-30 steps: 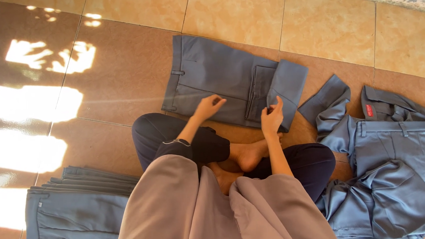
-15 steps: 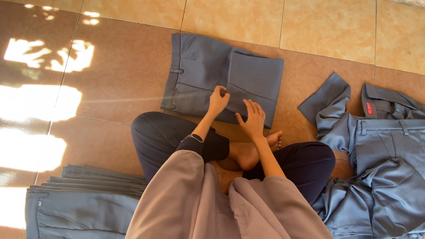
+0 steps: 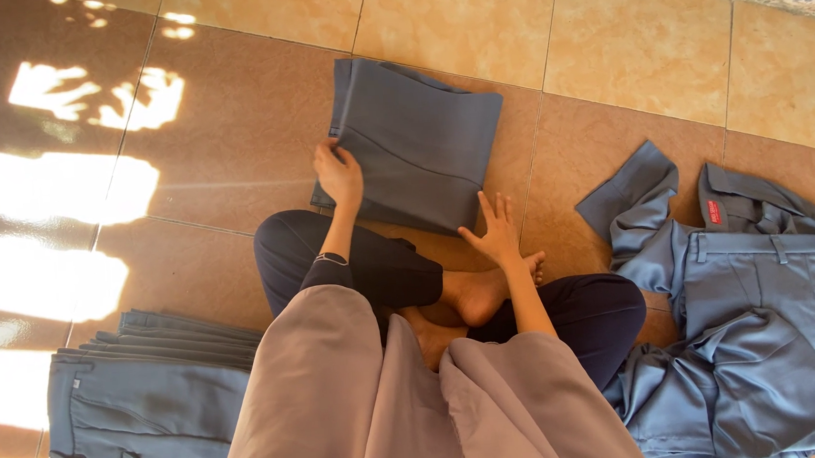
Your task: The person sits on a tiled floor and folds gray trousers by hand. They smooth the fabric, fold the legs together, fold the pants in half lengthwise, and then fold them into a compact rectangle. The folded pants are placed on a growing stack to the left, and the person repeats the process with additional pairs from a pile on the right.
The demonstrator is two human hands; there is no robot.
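Note:
A folded pair of grey-blue trousers [image 3: 420, 137] lies on the tiled floor in front of my crossed legs. My left hand [image 3: 339, 174] grips its near left edge, fingers curled over the fabric. My right hand [image 3: 496, 230] is open with fingers spread, its fingertips at the near right edge of the folded trousers, just above my bare foot [image 3: 477, 296].
A stack of folded grey-blue trousers [image 3: 142, 401] sits at lower left beside my knee. A loose heap of unfolded grey-blue garments [image 3: 749, 320] lies at right. Bright sun patches fall on the brown floor tiles [image 3: 60, 186] at left. A rough wall base runs along the top right.
The trousers have been folded over once more into a smaller rectangle. My left hand moved left to the bundle's edge and my right hand slid back to its near right side.

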